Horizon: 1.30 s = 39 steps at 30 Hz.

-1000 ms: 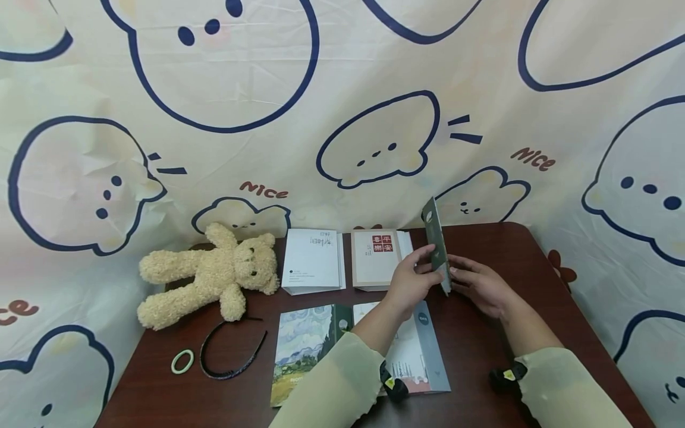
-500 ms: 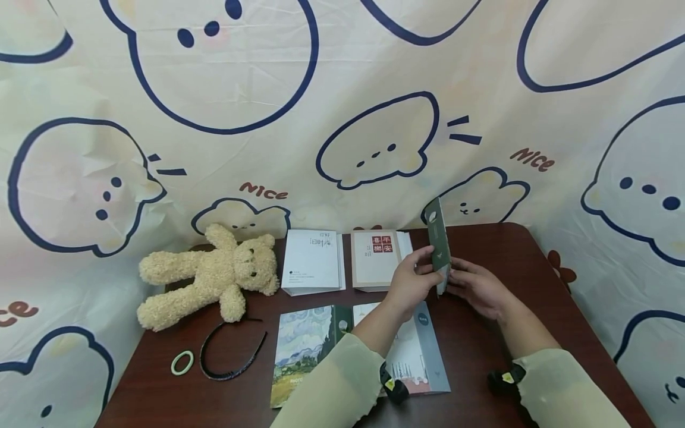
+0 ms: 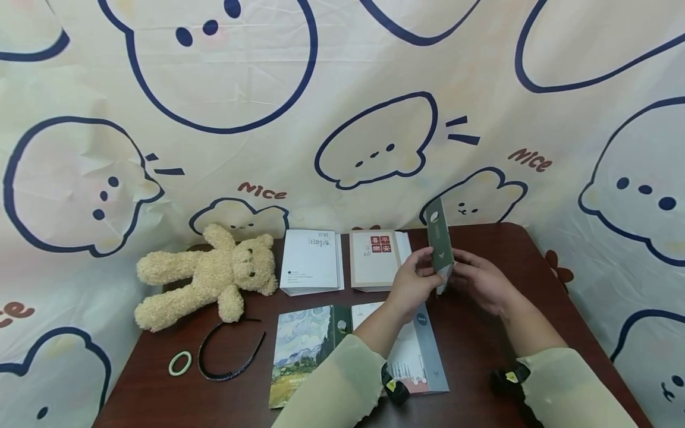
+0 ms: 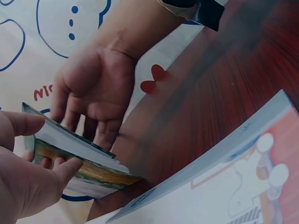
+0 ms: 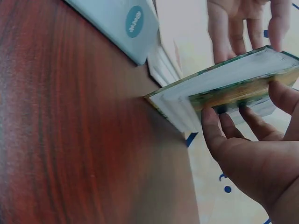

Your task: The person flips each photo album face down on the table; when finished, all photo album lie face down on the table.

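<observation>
In the head view, a book with a dark green spine point(image 3: 440, 238) stands upright between both hands at the back right of the table. My left hand point(image 3: 414, 285) grips its near left edge, thumb against the spine side. The right hand point(image 3: 484, 282) reaches in from the right, fingers fairly straight, fingertips touching the cover. White pages and a painted yellow-green cover strip point(image 5: 233, 93) show in the right wrist view, with the right-hand fingers point(image 5: 212, 126) along the strip. The left wrist view shows the left hand point(image 4: 32, 177) across the book from the right hand point(image 4: 98, 84).
Left of the hands stand a white book point(image 3: 307, 261) and a beige book with red print point(image 3: 371, 258). Nearer are a landscape-painting book point(image 3: 299, 351) and a blue-edged book point(image 3: 433, 356), partly behind the left forearm. A teddy bear point(image 3: 214, 276), headband point(image 3: 230, 374) and green ring point(image 3: 173, 364) lie left.
The green-spined book has turned so that its spine faces more toward me and has shifted slightly right at the top. Both hands stay at it with small movements.
</observation>
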Tool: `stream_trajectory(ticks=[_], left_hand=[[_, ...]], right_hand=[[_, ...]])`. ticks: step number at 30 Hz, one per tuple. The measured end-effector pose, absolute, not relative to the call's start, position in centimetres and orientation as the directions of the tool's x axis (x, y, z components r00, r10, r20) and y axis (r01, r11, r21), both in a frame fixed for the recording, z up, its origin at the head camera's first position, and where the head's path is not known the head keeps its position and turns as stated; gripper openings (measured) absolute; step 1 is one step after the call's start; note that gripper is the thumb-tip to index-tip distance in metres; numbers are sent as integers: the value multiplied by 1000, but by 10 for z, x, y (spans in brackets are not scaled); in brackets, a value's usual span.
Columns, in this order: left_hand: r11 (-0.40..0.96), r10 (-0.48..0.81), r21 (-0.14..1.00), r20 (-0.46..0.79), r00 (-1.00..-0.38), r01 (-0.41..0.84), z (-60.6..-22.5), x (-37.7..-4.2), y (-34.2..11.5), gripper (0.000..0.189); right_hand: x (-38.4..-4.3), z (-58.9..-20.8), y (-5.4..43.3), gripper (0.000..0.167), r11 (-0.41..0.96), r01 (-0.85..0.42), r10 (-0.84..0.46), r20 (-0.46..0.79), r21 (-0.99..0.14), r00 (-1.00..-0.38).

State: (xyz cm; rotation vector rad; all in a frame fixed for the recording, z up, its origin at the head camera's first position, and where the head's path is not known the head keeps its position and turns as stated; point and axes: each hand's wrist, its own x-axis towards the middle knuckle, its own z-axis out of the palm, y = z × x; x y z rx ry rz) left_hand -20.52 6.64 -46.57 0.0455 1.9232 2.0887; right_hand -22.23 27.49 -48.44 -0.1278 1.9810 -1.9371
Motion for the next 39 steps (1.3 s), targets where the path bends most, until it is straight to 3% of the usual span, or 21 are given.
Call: stream_trajectory(ticks=[17, 30, 39], left_hand=[[-38, 232, 974, -209, -950, -223, -467, -201, 71, 57], [15, 256, 972, -229, -939, -234, -472, -202, 72, 60], [60, 277, 970, -245, -929, -237, -476, -199, 75, 59]], right_hand=[[-215, -447, 272, 70, 80, 120, -275, -138, -990, -952], [-215, -435, 273, 73, 141, 55, -233, -87, -989, -969], [-211, -437, 277, 66, 162, 33, -189, -64, -986, -980]])
